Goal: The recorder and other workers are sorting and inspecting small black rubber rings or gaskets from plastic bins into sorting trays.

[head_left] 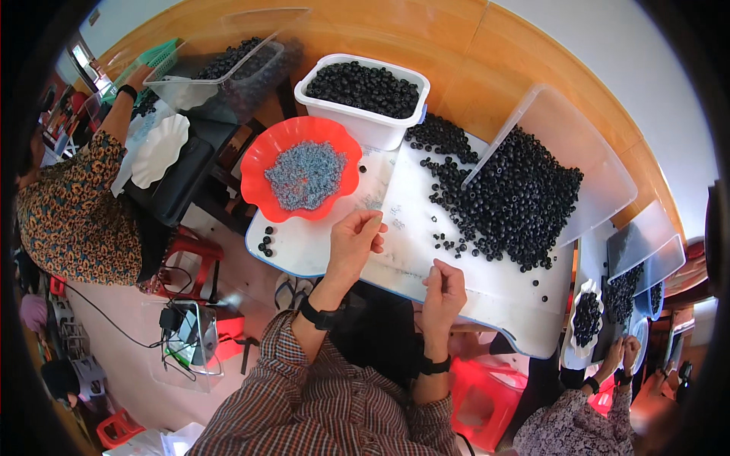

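My left hand (pixel 356 242) is raised over the near edge of the white table (pixel 525 315), just below the red wavy-rimmed bowl (pixel 255 163). Its thumb and fingers are pinched together. To its right, my right hand (pixel 444 295) is also closed in a pinch. Whatever either hand holds is too small to make out. Small blue-grey pieces (pixel 306 176) fill the bowl's middle. A heap of small round black parts (pixel 525 199) spills from a tipped clear bin (pixel 601 163). Behind the bowl, a white tub (pixel 353 128) is full of similar black parts.
Several loose black parts (pixel 266 242) lie at the table's left end. At left, a person in a patterned top (pixel 84 205) works beside another clear bin (pixel 224 91). Another person's hands (pixel 623 353) are at lower right. A red stool (pixel 487 395) stands under the table.
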Demonstrator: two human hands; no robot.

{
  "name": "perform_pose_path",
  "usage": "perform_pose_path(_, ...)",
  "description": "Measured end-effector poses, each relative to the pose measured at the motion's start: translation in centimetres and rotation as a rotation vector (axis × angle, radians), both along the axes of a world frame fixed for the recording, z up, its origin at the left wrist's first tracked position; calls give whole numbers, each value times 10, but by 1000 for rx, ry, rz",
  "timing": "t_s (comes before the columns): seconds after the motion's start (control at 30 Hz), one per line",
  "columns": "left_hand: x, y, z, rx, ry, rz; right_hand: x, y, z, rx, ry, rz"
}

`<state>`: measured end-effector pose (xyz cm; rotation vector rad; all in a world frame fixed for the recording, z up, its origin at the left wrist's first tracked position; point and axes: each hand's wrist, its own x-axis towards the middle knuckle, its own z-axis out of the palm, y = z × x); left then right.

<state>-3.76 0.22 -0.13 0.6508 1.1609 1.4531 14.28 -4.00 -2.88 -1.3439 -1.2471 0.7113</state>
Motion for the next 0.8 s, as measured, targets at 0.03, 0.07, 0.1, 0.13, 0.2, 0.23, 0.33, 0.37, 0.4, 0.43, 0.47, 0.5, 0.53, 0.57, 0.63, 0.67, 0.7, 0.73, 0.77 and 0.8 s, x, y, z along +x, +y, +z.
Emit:
perform_pose_path(0.03, 0, 0, -3, -4, 0, -2, 1, 0, 0, 10, -20, -11)
perform_pose_path(0.07, 1, 0, -8, -5, 83, 14, 3, 1, 0, 6, -20, -12)
perform_pose_path(0.1, 1, 0, -13, -4, 167, 31, 3, 0, -2, 7, -25, -16)
perform_pose_path(0.13, 1, 1, -17, -7, 168, 31, 3, 0, -2, 9, -30, -19)
perform_pose_path(0.2, 6, 2, -23, 208, 686, 88, 0, 0, -3, -4, -36, -13)
perform_pose_path(0.23, 8, 4, -25, 205, 686, 88, -1, 0, -3, -15, -44, -9)
perform_pose_path(0.33, 17, 7, -24, 348, 985, 101, -3, -2, -2, -18, -43, 8)
perform_pose_path(0.37, 21, 8, -23, 346, 986, 99, -3, -2, -2, -20, -42, 7)
perform_pose_path(0.4, 24, 8, -20, 304, 1084, 74, -3, -2, -1, -21, -54, 13)
perform_pose_path(0.43, 26, 8, -18, 261, 1180, 47, -3, -2, -1, -22, -67, 18)
perform_pose_path(0.47, 26, 8, -16, 262, 1181, 43, -3, -2, -1, -24, -65, 15)
perform_pose_path(0.5, 27, 7, -16, 250, 1171, 8, -4, -2, -2, -15, -70, 19)
perform_pose_path(0.53, 28, 7, -16, 237, 1161, -27, -4, -2, -2, -7, -75, 22)
perform_pose_path(0.57, 28, 7, -18, 238, 1161, -31, -4, -1, -2, -9, -74, 18)
perform_pose_path(0.63, 26, 5, -20, 229, 1110, -26, -5, 0, -2, 30, -78, 18)
perform_pose_path(0.67, 26, 6, -21, 229, 1111, -30, -5, 1, -2, 28, -76, 15)
perform_pose_path(0.7, 25, 5, -20, 196, 1102, -29, -5, 1, 0, 22, -102, 14)
perform_pose_path(0.73, 25, 5, -19, 162, 1091, -28, -5, 1, 0, 15, -128, 14)
perform_pose_path(0.77, 25, 5, -18, 162, 1093, -31, -5, 1, 0, 14, -126, 12)
perform_pose_path(0.8, 27, 6, -17, 196, 1100, -23, -5, 1, -2, 20, -136, 9)
